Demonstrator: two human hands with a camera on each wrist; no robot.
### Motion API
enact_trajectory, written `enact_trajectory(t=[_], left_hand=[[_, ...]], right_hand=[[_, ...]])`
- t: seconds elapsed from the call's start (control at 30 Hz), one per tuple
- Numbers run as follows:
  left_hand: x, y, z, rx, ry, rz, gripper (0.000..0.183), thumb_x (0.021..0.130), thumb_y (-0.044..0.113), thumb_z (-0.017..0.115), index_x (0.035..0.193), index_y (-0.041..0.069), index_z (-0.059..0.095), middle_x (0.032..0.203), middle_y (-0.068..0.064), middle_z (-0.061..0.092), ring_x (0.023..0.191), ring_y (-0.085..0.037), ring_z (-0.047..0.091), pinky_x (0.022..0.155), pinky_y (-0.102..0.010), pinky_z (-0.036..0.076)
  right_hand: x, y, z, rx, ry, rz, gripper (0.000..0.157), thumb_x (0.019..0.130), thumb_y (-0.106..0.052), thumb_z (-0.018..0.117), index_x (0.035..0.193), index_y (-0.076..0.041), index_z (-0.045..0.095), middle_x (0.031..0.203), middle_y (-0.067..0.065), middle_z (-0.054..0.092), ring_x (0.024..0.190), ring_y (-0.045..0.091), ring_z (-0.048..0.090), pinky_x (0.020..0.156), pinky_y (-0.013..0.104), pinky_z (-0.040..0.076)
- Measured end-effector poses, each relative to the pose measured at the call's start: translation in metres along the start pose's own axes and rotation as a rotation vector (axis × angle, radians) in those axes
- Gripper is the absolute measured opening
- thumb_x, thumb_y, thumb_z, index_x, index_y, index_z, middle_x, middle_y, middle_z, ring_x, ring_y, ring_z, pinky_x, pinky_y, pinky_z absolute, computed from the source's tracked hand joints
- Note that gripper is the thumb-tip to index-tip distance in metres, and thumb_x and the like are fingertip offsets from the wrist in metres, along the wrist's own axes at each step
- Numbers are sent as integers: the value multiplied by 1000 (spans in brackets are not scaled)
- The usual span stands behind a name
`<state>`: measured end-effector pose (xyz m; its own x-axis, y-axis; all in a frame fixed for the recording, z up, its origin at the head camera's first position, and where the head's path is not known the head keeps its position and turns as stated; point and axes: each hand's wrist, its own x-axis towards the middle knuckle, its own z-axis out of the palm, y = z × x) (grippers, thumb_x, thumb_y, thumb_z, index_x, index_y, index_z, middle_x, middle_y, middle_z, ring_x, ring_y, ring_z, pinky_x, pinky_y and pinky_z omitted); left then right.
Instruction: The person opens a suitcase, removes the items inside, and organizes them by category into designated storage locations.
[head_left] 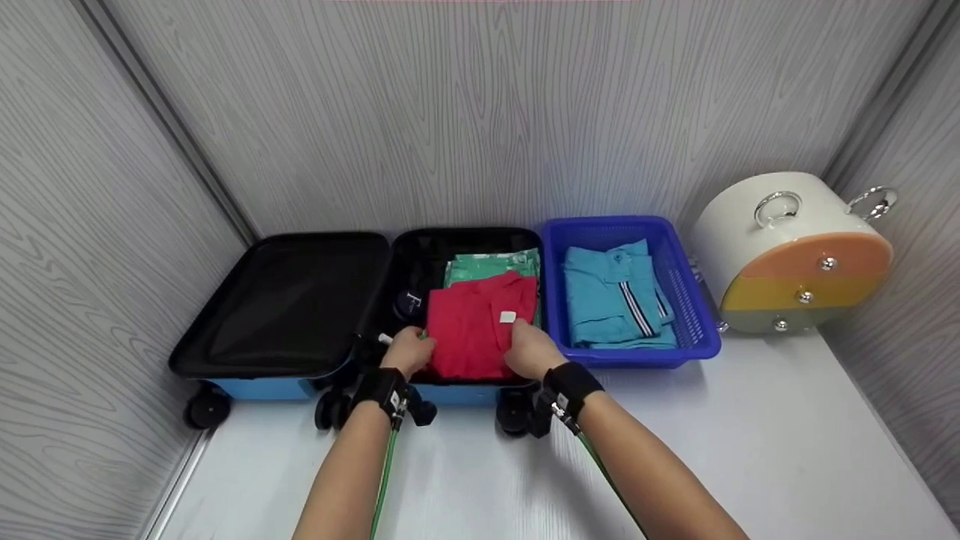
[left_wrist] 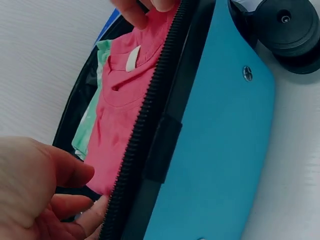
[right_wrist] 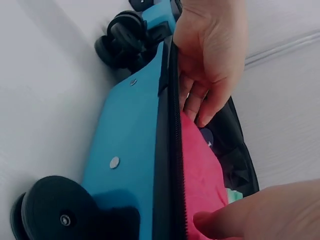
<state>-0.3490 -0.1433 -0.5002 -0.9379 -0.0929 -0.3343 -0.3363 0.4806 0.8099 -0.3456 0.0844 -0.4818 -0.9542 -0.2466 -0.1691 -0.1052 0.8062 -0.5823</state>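
A folded red T-shirt [head_left: 472, 326] with a white tag [head_left: 508, 316] lies in the right half of an open suitcase [head_left: 450, 395], over folded green clothing [head_left: 491, 264]. At its near left corner is my left hand [head_left: 409, 350], thumb apart from the fingers in the left wrist view. My right hand [head_left: 531, 351] is at the shirt's right edge; its thumb [right_wrist: 225, 220] lies straight on the cloth in the right wrist view, most fingers out of sight there. A dark round item with a pale letter [head_left: 409, 303] sits left of the shirt.
The suitcase's other half [head_left: 289, 300] lies open at left, with black wheels [head_left: 207, 409] facing me. A blue basket [head_left: 637, 359] holding folded blue clothing [head_left: 611, 292] stands at right. Beyond it is a white drum-shaped chest with coloured drawers [head_left: 806, 285]. Grey walls [head_left: 465, 112] enclose the table.
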Motion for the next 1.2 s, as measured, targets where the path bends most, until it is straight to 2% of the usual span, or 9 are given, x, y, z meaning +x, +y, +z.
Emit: enact_trajectory(t=[0.07, 0.17, 0.27, 0.33, 0.43, 0.57, 0.77, 1.0, 1.2], left_hand=[[-2, 1, 1, 55, 10, -13, 49, 104, 18, 50, 145, -8, 45, 119, -22, 60, 93, -29, 62, 83, -38, 51], [-3, 2, 4, 209, 31, 9, 31, 103, 25, 56, 114, -4, 62, 90, -11, 59, 77, -22, 55, 74, -34, 47], [0, 2, 7, 333, 60, 58, 28, 101, 25, 60, 104, -2, 65, 94, -13, 65, 90, -27, 61, 86, -36, 49], [1, 3, 8, 371, 71, 74, 29, 101, 21, 61, 112, -5, 65, 110, -19, 68, 110, -34, 62, 101, -40, 46], [1, 6, 7, 384, 75, 96, 37, 100, 17, 60, 128, -8, 61, 133, -23, 62, 135, -41, 48, 115, -45, 36], [-1, 8, 7, 309, 85, 110, 37, 101, 15, 55, 131, -7, 59, 137, -23, 59, 131, -39, 51, 109, -45, 41], [-5, 2, 8, 100, 80, 115, 37, 102, 7, 46, 135, -6, 53, 142, -23, 54, 126, -35, 52, 104, -43, 44], [-8, 8, 5, -96, 74, 153, 48, 104, 0, 42, 153, -3, 41, 151, -26, 45, 140, -36, 44, 109, -43, 43], [-13, 27, 3, -102, 85, 226, 49, 106, 2, 43, 155, -2, 39, 155, -21, 43, 142, -32, 42, 111, -39, 42]], right_hand=[[1, 0, 3, 37, -2, 11, 45, 89, -3, 67, 130, 10, 52, 115, 20, 66, 107, 30, 63, 93, 42, 51], [3, 1, 6, 98, -5, 26, 41, 91, -6, 70, 128, 7, 56, 112, 16, 65, 104, 28, 62, 92, 41, 51], [5, 2, 7, 150, 9, 22, 37, 92, -9, 72, 124, 6, 61, 106, 12, 65, 97, 25, 60, 90, 40, 51], [6, 3, 8, 183, 27, 13, 39, 91, -10, 72, 125, 6, 62, 108, 13, 66, 97, 24, 60, 90, 40, 52], [9, 6, 9, 243, 51, 16, 45, 91, -9, 72, 131, 8, 60, 118, 17, 66, 102, 26, 60, 94, 40, 51], [10, 9, 9, 326, 60, 28, 54, 90, -1, 70, 140, 9, 54, 135, 20, 60, 116, 27, 57, 101, 41, 48], [8, 8, 14, 391, 54, -5, 63, 87, 11, 52, 149, 5, 47, 148, 19, 52, 131, 27, 50, 107, 40, 44], [8, 5, 14, 294, 148, -162, 63, 88, 14, 44, 150, 5, 46, 151, 21, 48, 141, 33, 44, 115, 41, 37], [11, 7, 2, 171, 244, -302, 62, 90, 17, 44, 149, 1, 49, 149, 20, 51, 138, 32, 47, 113, 41, 40]])
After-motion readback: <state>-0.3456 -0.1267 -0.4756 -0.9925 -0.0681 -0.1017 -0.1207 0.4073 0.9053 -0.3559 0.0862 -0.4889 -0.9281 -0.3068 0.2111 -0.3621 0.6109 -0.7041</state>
